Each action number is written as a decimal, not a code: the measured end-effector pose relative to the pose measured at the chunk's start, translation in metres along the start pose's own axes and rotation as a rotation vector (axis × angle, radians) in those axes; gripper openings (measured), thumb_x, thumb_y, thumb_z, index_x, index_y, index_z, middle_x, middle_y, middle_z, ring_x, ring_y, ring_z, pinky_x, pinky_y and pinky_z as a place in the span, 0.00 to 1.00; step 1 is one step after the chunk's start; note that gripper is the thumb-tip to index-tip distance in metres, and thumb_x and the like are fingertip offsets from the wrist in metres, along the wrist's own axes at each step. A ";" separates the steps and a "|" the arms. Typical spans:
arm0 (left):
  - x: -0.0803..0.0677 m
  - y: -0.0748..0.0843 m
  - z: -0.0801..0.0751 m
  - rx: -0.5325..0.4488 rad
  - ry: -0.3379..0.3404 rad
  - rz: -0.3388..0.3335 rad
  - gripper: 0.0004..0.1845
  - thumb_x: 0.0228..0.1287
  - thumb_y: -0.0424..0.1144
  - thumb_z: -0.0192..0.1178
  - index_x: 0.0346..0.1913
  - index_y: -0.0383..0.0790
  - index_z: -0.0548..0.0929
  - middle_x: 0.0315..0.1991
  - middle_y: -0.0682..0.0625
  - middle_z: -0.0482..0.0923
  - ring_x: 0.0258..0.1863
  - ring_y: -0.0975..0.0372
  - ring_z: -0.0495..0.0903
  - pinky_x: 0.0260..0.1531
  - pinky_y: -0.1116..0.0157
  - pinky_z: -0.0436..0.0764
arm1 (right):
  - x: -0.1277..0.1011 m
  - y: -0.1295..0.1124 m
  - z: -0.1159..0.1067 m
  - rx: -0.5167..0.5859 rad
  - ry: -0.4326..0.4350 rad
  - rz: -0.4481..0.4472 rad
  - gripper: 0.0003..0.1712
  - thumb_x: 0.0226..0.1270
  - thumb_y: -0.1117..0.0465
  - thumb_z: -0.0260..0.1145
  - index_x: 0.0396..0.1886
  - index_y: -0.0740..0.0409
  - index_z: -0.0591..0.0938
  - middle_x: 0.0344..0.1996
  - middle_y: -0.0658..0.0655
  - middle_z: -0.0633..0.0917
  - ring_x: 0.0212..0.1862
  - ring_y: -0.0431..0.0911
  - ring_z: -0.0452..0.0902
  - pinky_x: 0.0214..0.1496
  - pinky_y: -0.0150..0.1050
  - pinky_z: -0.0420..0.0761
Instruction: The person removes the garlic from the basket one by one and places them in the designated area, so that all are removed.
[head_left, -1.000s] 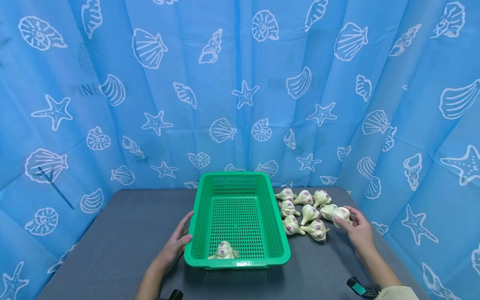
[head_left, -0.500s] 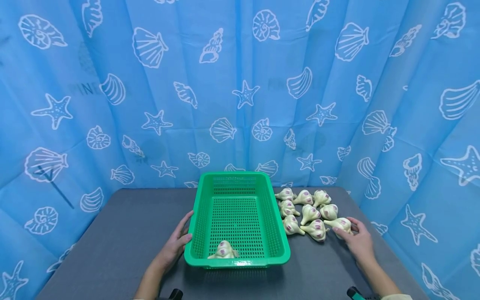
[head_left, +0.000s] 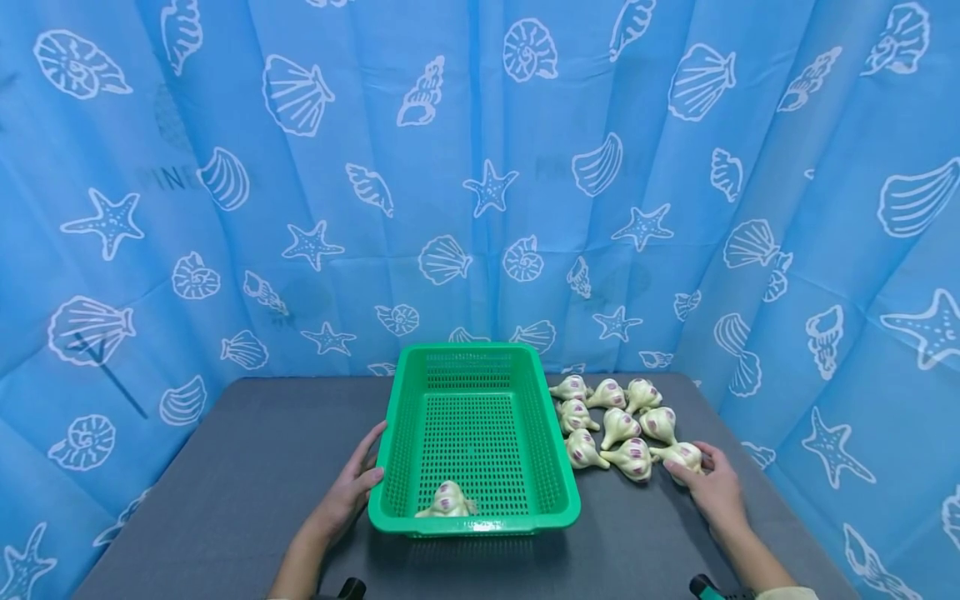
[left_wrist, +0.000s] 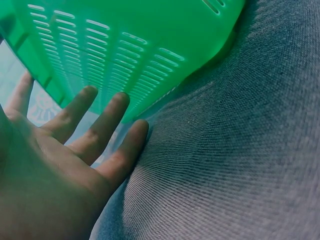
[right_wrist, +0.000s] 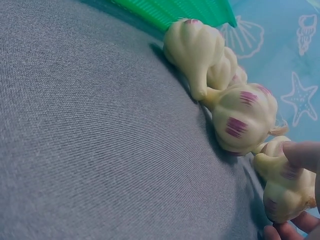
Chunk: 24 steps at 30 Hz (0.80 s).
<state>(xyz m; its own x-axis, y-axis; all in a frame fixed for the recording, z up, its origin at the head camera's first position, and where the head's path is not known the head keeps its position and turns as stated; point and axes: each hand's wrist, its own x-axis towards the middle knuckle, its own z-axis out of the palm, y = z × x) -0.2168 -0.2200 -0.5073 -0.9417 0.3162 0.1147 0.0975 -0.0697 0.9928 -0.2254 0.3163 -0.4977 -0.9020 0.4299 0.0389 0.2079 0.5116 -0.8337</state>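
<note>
Grey cloth-covered table (head_left: pixel 225 483) — blue seashell-and-starfish-print curtain (head_left: pixel 480 183) behind.

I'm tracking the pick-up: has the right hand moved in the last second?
Yes. The right hand, gripping a garlic bulb, has drawn nearer the table's near edge, away from the garlic pile.

Garlic cluster (head_left: pixel 611 421) crowds basket (head_left: pixel 555 467); bare table (head_left: pixel 225 467) left.

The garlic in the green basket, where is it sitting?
In the head view, the lone garlic lies inside the green basket, against its near wall, close to the left hand.
</note>
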 end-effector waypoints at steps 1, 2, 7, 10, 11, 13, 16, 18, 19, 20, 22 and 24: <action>0.000 0.000 0.000 -0.001 0.001 0.000 0.36 0.75 0.39 0.46 0.79 0.54 0.43 0.74 0.33 0.46 0.67 0.39 0.58 0.52 0.51 0.73 | 0.000 0.000 0.000 0.003 -0.003 0.002 0.45 0.61 0.53 0.71 0.69 0.70 0.61 0.59 0.78 0.68 0.61 0.67 0.63 0.56 0.58 0.65; 0.000 0.000 0.000 -0.001 0.002 0.000 0.36 0.75 0.39 0.46 0.79 0.54 0.43 0.74 0.33 0.46 0.67 0.39 0.58 0.52 0.51 0.73 | 0.001 0.000 0.000 0.000 -0.006 0.007 0.46 0.61 0.52 0.71 0.69 0.70 0.61 0.60 0.78 0.67 0.61 0.67 0.63 0.56 0.58 0.65; 0.000 0.000 0.000 -0.005 0.000 -0.001 0.36 0.75 0.39 0.46 0.79 0.53 0.43 0.74 0.33 0.46 0.67 0.38 0.58 0.52 0.51 0.73 | 0.001 0.000 0.001 -0.006 -0.005 0.020 0.46 0.61 0.53 0.70 0.70 0.71 0.60 0.59 0.76 0.67 0.60 0.67 0.62 0.52 0.57 0.68; -0.001 0.000 0.000 0.000 -0.005 0.003 0.36 0.75 0.39 0.46 0.79 0.52 0.42 0.74 0.33 0.45 0.68 0.38 0.57 0.52 0.52 0.73 | 0.000 -0.001 0.001 -0.009 0.002 0.027 0.45 0.61 0.53 0.70 0.69 0.72 0.60 0.58 0.75 0.68 0.59 0.65 0.64 0.43 0.47 0.73; -0.001 0.000 0.000 0.001 -0.007 0.005 0.36 0.75 0.39 0.46 0.79 0.51 0.41 0.74 0.33 0.45 0.68 0.38 0.57 0.52 0.52 0.73 | 0.000 -0.001 0.001 -0.009 0.003 0.028 0.45 0.61 0.53 0.70 0.69 0.72 0.60 0.57 0.75 0.68 0.59 0.65 0.64 0.40 0.42 0.72; -0.001 0.000 0.000 0.001 -0.011 0.007 0.36 0.75 0.39 0.45 0.79 0.51 0.41 0.74 0.33 0.45 0.68 0.38 0.56 0.51 0.52 0.73 | -0.001 -0.002 0.001 -0.004 0.006 0.034 0.45 0.61 0.53 0.70 0.69 0.72 0.60 0.57 0.75 0.68 0.58 0.65 0.65 0.34 0.36 0.71; -0.001 0.000 0.000 -0.001 -0.014 0.011 0.36 0.75 0.39 0.45 0.79 0.51 0.41 0.74 0.33 0.44 0.68 0.38 0.56 0.51 0.53 0.73 | -0.002 -0.002 0.001 0.008 0.005 0.056 0.45 0.61 0.52 0.69 0.69 0.72 0.60 0.58 0.76 0.67 0.58 0.65 0.65 0.31 0.32 0.70; -0.001 0.000 0.000 -0.001 -0.014 0.011 0.36 0.75 0.38 0.45 0.79 0.51 0.41 0.74 0.33 0.44 0.68 0.38 0.56 0.51 0.53 0.73 | -0.003 -0.001 0.001 0.018 0.008 0.073 0.45 0.62 0.52 0.69 0.69 0.72 0.60 0.57 0.76 0.67 0.57 0.65 0.65 0.31 0.33 0.72; -0.001 0.000 0.000 0.001 -0.013 0.012 0.36 0.75 0.38 0.45 0.79 0.52 0.42 0.74 0.33 0.44 0.68 0.38 0.56 0.51 0.53 0.73 | -0.003 -0.001 0.001 0.022 0.011 0.081 0.45 0.62 0.52 0.69 0.69 0.72 0.60 0.57 0.76 0.67 0.57 0.65 0.65 0.31 0.34 0.73; -0.001 0.000 0.000 0.005 -0.012 0.012 0.36 0.75 0.38 0.45 0.79 0.52 0.42 0.74 0.33 0.44 0.68 0.38 0.55 0.52 0.53 0.73 | -0.003 0.000 0.001 0.022 0.009 0.092 0.45 0.62 0.52 0.69 0.69 0.71 0.60 0.57 0.75 0.67 0.57 0.65 0.66 0.30 0.34 0.73; -0.001 0.000 0.000 0.009 -0.007 0.010 0.35 0.75 0.39 0.45 0.79 0.53 0.43 0.75 0.34 0.44 0.69 0.39 0.55 0.52 0.53 0.72 | -0.003 0.000 0.001 0.027 0.014 0.097 0.44 0.62 0.51 0.69 0.68 0.71 0.61 0.57 0.75 0.68 0.57 0.64 0.66 0.30 0.33 0.73; -0.001 0.000 0.000 0.012 -0.003 0.009 0.35 0.75 0.39 0.45 0.79 0.54 0.44 0.75 0.34 0.44 0.69 0.39 0.54 0.52 0.52 0.72 | -0.004 0.001 0.001 0.029 0.018 0.094 0.43 0.63 0.51 0.69 0.68 0.71 0.62 0.56 0.75 0.69 0.56 0.64 0.67 0.30 0.32 0.71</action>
<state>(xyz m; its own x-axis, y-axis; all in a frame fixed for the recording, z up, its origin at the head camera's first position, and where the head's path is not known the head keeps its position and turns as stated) -0.2163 -0.2207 -0.5074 -0.9397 0.3187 0.1242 0.1104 -0.0612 0.9920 -0.2220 0.3144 -0.4993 -0.8720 0.4886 -0.0305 0.2801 0.4467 -0.8497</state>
